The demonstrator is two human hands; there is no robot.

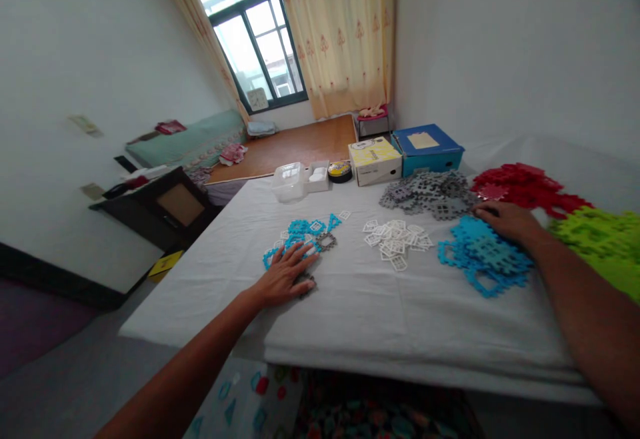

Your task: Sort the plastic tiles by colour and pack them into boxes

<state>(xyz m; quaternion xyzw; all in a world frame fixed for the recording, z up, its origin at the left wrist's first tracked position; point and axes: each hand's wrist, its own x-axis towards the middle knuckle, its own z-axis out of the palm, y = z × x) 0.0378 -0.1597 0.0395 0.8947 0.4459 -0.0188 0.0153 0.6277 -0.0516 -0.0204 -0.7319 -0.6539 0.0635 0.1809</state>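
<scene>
My left hand (289, 274) lies flat with fingers spread over a small mixed group of blue plastic interlocking pieces (299, 227). White lattice pieces and a grey square frame piece (327, 242) are among them. Over on the right, my right hand (507, 219) has its fingers curled together at the far edge of a blue interlocking-piece pile (483, 252). Its fingertips are close to the grey pile (427, 192) and the red pile (530, 186); what they pinch, if anything, is hidden. Between my hands sits a heap of white lattice pieces (397, 239).
Lime-green pieces (600, 242) lie beyond my right forearm. Along the far edge of the white-covered table (350, 312) stand a clear plastic tub (290, 186), a round black-and-yellow tin (340, 172), a yellow-and-white box (376, 160) and a blue box (427, 149).
</scene>
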